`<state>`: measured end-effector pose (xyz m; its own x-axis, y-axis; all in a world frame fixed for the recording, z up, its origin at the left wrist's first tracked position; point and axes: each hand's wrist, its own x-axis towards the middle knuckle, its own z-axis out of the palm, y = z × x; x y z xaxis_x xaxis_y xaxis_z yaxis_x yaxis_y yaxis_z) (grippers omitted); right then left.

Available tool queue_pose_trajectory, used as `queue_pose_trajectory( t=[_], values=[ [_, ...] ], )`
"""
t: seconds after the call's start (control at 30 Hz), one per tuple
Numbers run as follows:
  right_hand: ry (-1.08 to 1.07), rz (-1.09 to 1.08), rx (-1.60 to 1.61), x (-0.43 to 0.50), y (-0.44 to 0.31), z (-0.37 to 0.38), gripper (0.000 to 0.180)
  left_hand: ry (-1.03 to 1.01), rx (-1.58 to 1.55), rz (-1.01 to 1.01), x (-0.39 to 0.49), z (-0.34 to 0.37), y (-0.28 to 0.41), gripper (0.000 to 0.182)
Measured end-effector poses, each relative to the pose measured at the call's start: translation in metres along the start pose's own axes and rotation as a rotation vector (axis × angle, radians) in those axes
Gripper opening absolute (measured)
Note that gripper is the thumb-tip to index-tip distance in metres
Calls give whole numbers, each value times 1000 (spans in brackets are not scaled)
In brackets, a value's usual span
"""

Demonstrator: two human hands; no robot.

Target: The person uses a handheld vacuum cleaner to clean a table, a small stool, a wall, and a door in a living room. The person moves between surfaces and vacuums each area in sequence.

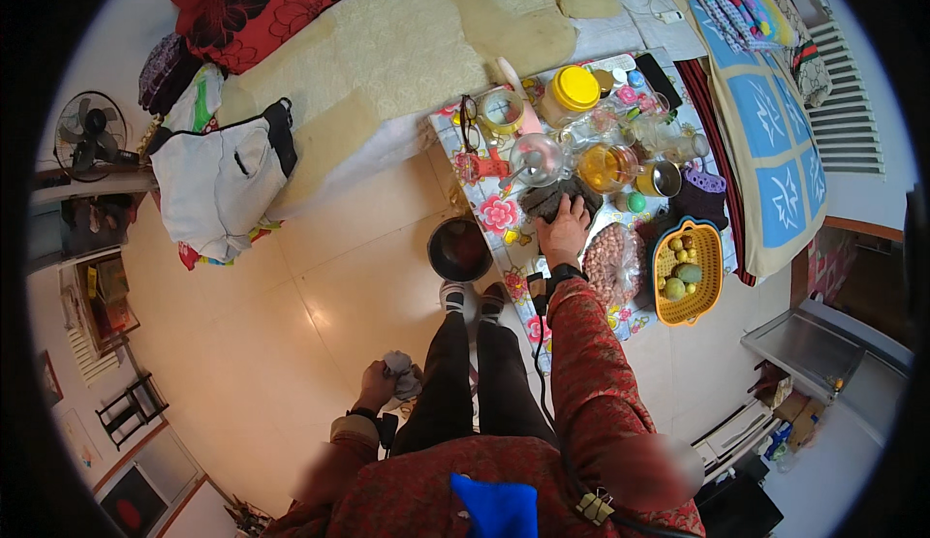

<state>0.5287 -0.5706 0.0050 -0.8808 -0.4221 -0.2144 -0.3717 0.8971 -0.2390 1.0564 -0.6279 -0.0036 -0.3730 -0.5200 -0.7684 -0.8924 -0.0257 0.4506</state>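
My left hand (373,387) hangs low beside my left leg, closed around a crumpled grey cloth (402,377). Over the table's left side, my right hand (564,231) lies on a dark grey fabric item (539,202), fingers partly spread; whether they grip it is unclear. Just beyond the fingertips are a clear glass vessel (536,160) and a glass teapot of amber liquid (605,168). A clear bag of pinkish nuts or beans (614,265) sits right of my wrist. A steel cup (660,178) and a small green ball-like object (636,202) are nearby.
The floral-covered table (517,236) also holds a yellow-lidded jar (575,89), eyeglasses (469,125), a phone (658,80) and an orange basket (689,313) of fruit. A dark bucket (459,249) stands by my feet. Behind is a bed (407,44); a cable runs along my right arm.
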Motion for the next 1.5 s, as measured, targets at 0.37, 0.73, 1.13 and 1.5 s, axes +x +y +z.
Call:
queue_pose_trajectory(
  t=[0.37,0.73,1.13,1.5],
  values=[
    [-262,-744,61,-60,-21,-22,65,8,135,63,3,-9,69,29],
    [-109,-646,92,-96,10,6,51,-32,184,57,34,-28,57,28],
    [211,-288,299,-52,54,-34,62,-127,132,128,53,-18,45,29],
    [-114,-352,98,-253,130,-5,34,-208,129,376,59,-28,76,27]
  ],
)
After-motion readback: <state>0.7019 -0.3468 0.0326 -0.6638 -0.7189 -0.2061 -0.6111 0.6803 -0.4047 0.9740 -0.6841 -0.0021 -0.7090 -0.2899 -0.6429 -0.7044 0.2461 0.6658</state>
